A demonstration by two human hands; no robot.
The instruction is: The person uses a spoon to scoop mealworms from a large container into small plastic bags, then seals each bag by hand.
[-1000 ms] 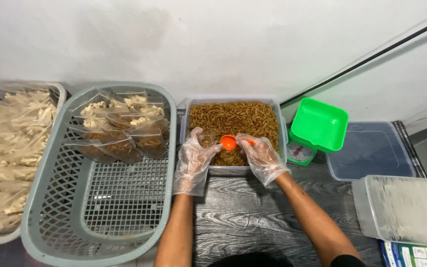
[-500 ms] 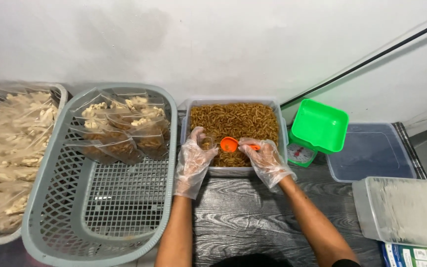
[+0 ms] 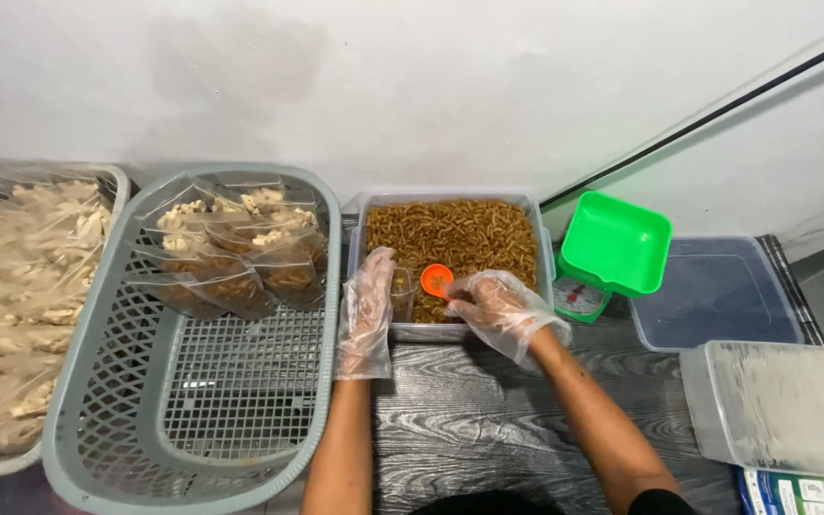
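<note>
Take the tub [image 3: 371, 208] of brown snack sticks against the wall as your marker; everything else sits to one side of it.

Far left of the tub, cut by the frame edge, lies a tray [image 3: 116, 183] heaped with pale sticks in clear wrap. Between that tray and the tub is your grey basket [image 3: 193, 401], its near half bare mesh, its far half holding a pile of filled bags [image 3: 231, 257].

Your left hand [image 3: 366, 310], in a loose clear glove, rests at the tub's near left corner. It holds a small clear bag [image 3: 401, 291] against the tub's inner wall; the fingers are curled round it, though the glove blurs how firmly.

Your right hand [image 3: 498, 305], also gloved, is at the tub's near edge, just right of the left one and not touching it. It is clamped on the handle of an orange scoop [image 3: 436, 279], whose bowl hangs over the sticks right beside the bag's mouth.

Just right of the tub stands a scale [image 3: 579, 298] with a green pan [image 3: 617, 243] on top. Further right is a blue lid [image 3: 722, 291], and nearer you than that, a frosted box [image 3: 784, 405].
</note>
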